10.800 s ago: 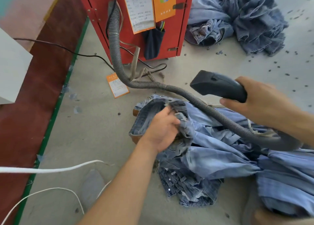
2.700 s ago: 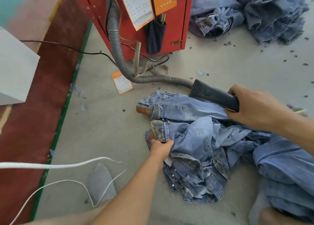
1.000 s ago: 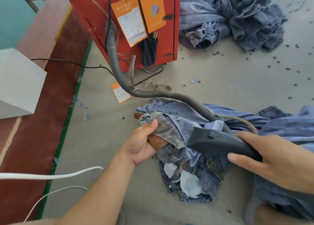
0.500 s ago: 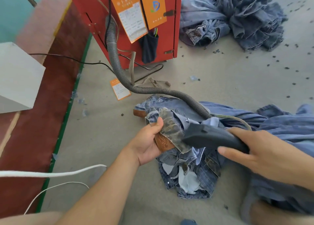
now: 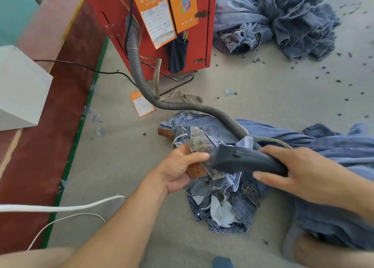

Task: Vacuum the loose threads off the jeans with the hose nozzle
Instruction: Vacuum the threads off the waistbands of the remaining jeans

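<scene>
Mid-vacuuming: left hand (image 5: 180,169) pinching the crumpled blue denim jeans' (image 5: 220,199) waistband, right hand (image 5: 303,176) gripping the black plastic hose nozzle (image 5: 242,161). Next, probably sweeping the mouth along the held seam.

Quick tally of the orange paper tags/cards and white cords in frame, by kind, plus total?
Orange cards hanging on the red cabinet: 2, one with a white sheet, one with a logo
Orange card on the floor: 1
White cords at lower left: 2, thick, thin
Total: 5
</scene>
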A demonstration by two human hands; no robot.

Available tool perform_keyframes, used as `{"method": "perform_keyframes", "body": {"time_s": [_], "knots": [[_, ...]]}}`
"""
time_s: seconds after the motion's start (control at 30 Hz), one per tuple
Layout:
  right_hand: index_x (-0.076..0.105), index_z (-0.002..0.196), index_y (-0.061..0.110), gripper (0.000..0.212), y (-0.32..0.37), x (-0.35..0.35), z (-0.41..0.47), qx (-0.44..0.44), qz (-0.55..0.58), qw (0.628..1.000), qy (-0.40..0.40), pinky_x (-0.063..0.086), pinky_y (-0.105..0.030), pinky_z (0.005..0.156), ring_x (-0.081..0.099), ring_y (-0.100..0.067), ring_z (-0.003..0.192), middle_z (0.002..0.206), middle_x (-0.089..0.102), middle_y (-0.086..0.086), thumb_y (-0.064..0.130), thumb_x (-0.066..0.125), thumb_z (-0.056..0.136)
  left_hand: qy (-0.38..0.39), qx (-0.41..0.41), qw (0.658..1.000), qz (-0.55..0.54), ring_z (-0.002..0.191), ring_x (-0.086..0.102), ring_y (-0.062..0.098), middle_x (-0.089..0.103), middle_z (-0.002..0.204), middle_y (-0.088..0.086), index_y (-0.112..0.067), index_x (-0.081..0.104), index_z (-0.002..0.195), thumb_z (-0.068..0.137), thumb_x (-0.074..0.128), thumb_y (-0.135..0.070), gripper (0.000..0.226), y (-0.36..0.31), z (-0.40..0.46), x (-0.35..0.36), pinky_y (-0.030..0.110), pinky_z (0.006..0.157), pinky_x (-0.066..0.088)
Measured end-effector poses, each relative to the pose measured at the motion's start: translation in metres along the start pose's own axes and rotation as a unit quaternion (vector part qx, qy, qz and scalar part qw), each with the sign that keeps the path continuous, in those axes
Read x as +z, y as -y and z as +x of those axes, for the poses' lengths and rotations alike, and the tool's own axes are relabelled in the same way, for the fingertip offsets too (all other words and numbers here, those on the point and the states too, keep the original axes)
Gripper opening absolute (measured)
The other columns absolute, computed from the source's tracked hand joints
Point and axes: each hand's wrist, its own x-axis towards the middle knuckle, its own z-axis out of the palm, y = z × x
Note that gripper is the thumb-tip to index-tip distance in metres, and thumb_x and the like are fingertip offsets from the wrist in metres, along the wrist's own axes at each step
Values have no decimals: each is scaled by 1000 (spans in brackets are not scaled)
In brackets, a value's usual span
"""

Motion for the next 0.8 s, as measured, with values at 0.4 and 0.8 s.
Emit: {"method": "perform_keyframes", "body": {"time_s": [0.4, 0.8], "knots": [[62, 105, 47, 47, -6, -14, -4, -3, 8, 1000, 9, 44, -9, 75, 62, 12, 81, 96, 62, 39, 82, 47, 79, 47, 31, 995, -76, 100, 76, 31, 76, 110, 20, -1, 78, 110, 88, 52, 13, 36, -8, -9, -4, 41, 83, 63], [59, 100, 47, 42, -1, -12, -5, 21, -14, 999, 19, 46, -16, 68, 61, 8, 82, 93, 61, 35, 83, 50, 80, 41, 31, 997, -62, 103, 75, 32, 75, 113, 20, -3, 79, 110, 84, 56, 10, 37, -7, -10, -3, 42, 83, 62]]}}
